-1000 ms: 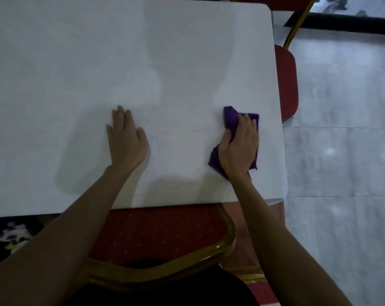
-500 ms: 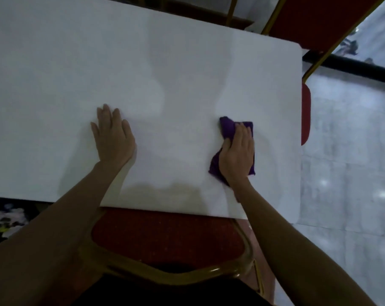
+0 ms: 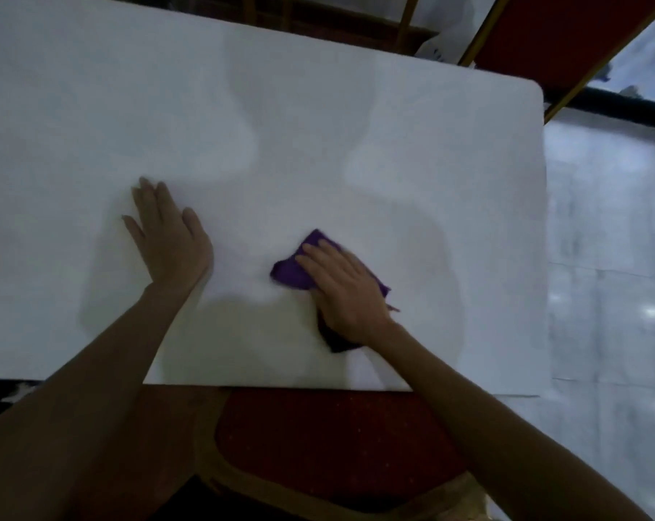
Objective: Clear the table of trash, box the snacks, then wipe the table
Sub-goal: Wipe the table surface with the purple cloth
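Note:
A white table [image 3: 318,126] fills most of the head view. My right hand [image 3: 346,291] lies flat on a crumpled purple cloth [image 3: 294,270], pressing it onto the tabletop near the front edge. The cloth sticks out past my fingers to the left and behind my wrist. My left hand [image 3: 168,235] rests flat on the table, fingers straight, a short way left of the cloth. Nothing else lies on the table.
A red chair seat with a gold frame [image 3: 337,445] sits right under the table's front edge. Another red chair [image 3: 566,32] stands beyond the far right corner. Pale tiled floor [image 3: 611,257] runs along the right side.
My right hand has slid the purple cloth to the left, toward the middle of the table. My left hand has stayed flat in about the same place.

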The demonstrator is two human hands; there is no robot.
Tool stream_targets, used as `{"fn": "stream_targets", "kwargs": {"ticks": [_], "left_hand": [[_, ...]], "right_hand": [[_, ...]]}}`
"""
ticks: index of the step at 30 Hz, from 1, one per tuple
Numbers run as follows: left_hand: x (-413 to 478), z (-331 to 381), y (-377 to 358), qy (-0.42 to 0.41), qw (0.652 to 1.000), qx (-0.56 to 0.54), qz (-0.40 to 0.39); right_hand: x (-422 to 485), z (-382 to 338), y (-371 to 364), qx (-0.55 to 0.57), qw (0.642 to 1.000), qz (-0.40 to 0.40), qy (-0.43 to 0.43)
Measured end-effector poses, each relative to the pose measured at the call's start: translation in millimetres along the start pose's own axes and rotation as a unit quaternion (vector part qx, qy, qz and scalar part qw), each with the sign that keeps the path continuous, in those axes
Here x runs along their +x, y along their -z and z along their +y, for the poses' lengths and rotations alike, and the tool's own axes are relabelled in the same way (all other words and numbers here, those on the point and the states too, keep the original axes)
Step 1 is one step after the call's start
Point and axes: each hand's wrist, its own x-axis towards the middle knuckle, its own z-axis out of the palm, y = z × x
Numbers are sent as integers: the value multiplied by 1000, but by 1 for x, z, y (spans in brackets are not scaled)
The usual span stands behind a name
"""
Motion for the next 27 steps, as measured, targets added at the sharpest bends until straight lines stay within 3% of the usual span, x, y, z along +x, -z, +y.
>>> {"fn": "stream_targets", "kwargs": {"ticks": [4,8,13,18,21,23,27], "left_hand": [[6,-24,-1,-25,999,22,20],[1,-30,-9,-45,997,50,46],[-1,-33,-12,-67,989,64,113],[12,-43,2,-53,998,-37,25],[33,-71,18,3,999,-28,40],[44,-91,26,24,998,-8,55],[47,-102,26,7,997,36,73]], "right_hand": [[50,55,11,21,969,123,-214],[128,25,-1,-2,917,161,-365],[171,-57,-38,8,943,133,-305],[109,-111,-48,72,989,1,-126],[79,-80,-34,63,996,17,-56],[94,-44,-27,58,989,80,-106],[180,11,-16,45,941,133,-308]]}}
